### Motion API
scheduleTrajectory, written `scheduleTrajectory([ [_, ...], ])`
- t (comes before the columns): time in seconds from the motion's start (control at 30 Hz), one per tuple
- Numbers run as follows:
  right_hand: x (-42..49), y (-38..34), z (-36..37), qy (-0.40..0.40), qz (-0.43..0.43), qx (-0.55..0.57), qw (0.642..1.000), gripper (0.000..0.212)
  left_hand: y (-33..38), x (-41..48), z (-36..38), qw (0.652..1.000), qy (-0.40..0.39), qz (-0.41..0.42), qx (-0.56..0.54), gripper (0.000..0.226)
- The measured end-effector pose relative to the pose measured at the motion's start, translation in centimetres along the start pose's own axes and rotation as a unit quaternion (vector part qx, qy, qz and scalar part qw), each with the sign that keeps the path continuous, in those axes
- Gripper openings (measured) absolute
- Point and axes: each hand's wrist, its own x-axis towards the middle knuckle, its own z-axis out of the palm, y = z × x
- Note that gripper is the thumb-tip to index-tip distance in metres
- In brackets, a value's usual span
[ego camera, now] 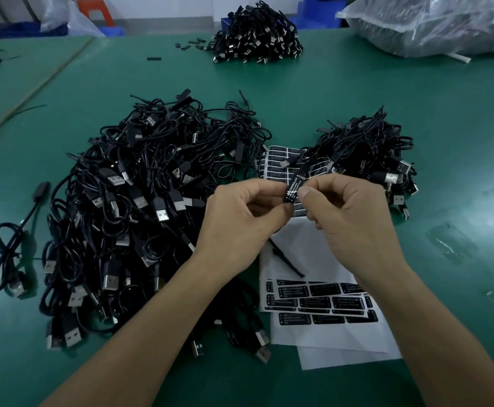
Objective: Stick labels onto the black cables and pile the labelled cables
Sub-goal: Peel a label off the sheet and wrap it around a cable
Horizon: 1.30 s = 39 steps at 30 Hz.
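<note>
My left hand [240, 221] and my right hand [348, 218] both pinch one black cable's small controller block [294, 186] above the table centre; a black label with white print lies on it. A large heap of black USB cables [140, 207] lies to the left. A smaller cable pile [369, 154] sits at the right behind my hands. White label sheets [319, 304] with black stickers lie under and in front of my hands, and another sheet [278, 163] shows behind them.
The green table [445, 113] carries a third cable pile [257, 33] at the back centre and a clear plastic bag [433, 22] at the back right. A single loose cable [14, 245] lies at the far left. Small black parts [193, 44] are scattered near the back pile.
</note>
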Motion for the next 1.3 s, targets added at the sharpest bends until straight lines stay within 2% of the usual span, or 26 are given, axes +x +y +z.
scheduleTrajectory([
  [1.3, -0.09, 0.07, 0.05, 0.023, -0.009, -0.047, 0.999, 0.020, -0.17, 0.00, 0.07, 1.000, -0.001, -0.007, -0.010, 0.021],
])
